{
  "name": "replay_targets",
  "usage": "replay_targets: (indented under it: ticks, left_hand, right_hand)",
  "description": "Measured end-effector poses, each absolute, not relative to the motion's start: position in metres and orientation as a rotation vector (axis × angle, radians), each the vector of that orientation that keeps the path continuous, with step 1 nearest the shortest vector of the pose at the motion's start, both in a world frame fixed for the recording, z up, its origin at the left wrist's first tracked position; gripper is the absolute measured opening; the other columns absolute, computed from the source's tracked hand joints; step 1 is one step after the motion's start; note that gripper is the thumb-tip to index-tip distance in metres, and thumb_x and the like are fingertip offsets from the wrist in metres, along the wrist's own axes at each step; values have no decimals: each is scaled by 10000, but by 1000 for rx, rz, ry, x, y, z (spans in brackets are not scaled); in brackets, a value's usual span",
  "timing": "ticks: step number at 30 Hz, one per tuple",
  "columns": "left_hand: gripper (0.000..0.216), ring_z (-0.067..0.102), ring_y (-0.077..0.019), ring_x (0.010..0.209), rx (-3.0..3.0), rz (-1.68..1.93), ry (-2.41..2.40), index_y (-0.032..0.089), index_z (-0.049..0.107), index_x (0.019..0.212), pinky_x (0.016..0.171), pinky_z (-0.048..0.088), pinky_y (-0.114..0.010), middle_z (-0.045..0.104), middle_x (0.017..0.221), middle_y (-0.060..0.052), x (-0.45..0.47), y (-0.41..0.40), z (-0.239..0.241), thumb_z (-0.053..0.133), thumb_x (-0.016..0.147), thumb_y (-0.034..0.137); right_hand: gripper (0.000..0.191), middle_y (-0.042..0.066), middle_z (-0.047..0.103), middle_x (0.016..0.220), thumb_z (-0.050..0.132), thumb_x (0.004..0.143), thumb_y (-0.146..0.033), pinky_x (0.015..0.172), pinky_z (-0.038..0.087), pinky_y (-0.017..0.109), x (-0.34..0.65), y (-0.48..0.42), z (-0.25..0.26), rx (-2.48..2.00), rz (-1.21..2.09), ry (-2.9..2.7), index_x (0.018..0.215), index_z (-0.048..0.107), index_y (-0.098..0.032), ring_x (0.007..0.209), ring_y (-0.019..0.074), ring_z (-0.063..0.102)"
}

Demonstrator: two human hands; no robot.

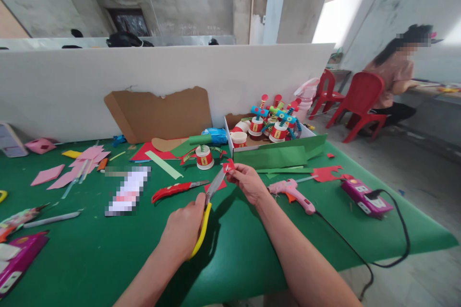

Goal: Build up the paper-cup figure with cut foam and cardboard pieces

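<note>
My left hand (185,225) is closed around yellow-handled scissors (215,186), whose blades point up and away from me. Between the fingertips of my right hand (247,180) is a small piece of red paper (228,167), and the scissor tips meet it. Just beyond stands a paper-cup figure (204,157) with a red band and striped spring arms. A red utility knife (176,191) lies left of the scissors, its blade toward them. Under the scissors rests another red paper scrap (216,185). To the right of my right hand is a pink glue gun (292,194).
A white box (230,139) holds several finished cup figures. Green paper sheets (277,157) lean along its front. Pink paper pieces (77,167) lie left. A purple power strip (365,196) with a black cord sits right. Another person (394,69) sits beyond red chairs (360,98).
</note>
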State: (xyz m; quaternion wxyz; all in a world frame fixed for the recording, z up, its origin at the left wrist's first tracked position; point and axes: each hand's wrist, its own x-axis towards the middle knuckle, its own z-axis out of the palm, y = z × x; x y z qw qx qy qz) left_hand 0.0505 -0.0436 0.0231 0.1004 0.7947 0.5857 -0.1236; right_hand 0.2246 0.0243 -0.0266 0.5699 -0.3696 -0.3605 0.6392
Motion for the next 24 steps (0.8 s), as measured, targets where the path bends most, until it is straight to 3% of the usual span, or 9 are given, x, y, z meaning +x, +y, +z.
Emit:
replay_targets:
  ticks: [24]
  left_hand:
    - [300,681,-285,868,2383,-382,1742,158,417,1180,700,509,-375,659,966,-124,47,-42,22,355,888,125]
  right_hand:
    - [305,-12,662,655,828,513,-381,678,452,255,225,24,-25,-928,1495,-937,721,737,-177,596,92,554]
